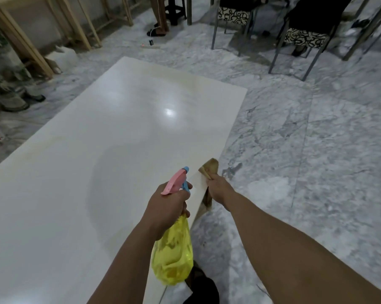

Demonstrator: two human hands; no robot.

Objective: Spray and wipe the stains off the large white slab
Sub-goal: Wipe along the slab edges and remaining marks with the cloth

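The large white slab (110, 137) lies flat and glossy across the left and middle of the head view, with a bright light glare near its centre. My left hand (167, 202) grips a spray bottle (174, 255) with a yellow body and a pink and blue trigger head, held above the slab's near right edge. My right hand (219, 189) holds a tan cloth (209, 168) pressed against that right edge. Faint yellowish marks show near the slab's far end; no distinct stains stand out close to my hands.
Grey marbled floor (305, 150) lies to the right. Metal-legged chairs (294, 40) with patterned seats stand at the back right. Wooden frames (53, 29) lean at the back left, a person's sandalled feet (158, 29) are at the far centre, and shoes (20, 102) sit at the left.
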